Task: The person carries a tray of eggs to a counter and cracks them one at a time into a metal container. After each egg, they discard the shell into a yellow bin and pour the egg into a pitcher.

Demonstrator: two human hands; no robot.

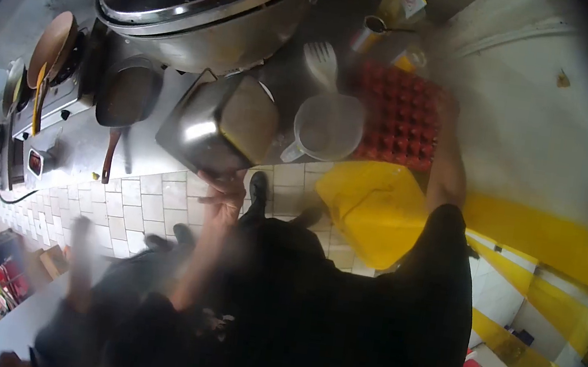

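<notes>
Left hand (pixel 222 190) grips a tilted steel container (pixel 220 125) over the counter's (pixel 90 149) front edge.
Its fingers curl around the container's near rim, between the frying pan (pixel 127 93) and the plastic jug (pixel 328 125); a thumb hooked over the wall would likely steady the tilt. The right hand (pixel 451 109) reaches the red egg tray (pixel 399 116), its fingers too blurred to tell.

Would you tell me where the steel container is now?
Head view, just left of centre: the steel container is held by the left hand, between the frying pan and the plastic jug.
</notes>
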